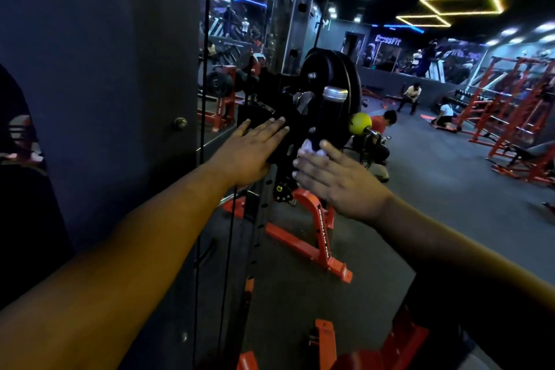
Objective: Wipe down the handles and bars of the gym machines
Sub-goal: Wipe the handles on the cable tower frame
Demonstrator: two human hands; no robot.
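Note:
A black bar sleeve [329,117] with a silver end cap juts toward me from a black weight plate [333,72] on a red-framed machine. My right hand [336,180] presses a white cloth [310,150] against the underside of that sleeve, thumb up and fingers wrapped toward the cloth. My left hand [250,150] lies flat with straight fingers on the black carriage [264,117] of the machine, just left of the sleeve.
A grey wall [105,84] and a mirror panel [234,39] stand at the left. Red frame legs [312,237] spread over the dark floor below. A yellow ball [359,122], several people and red racks [510,105] fill the room to the right.

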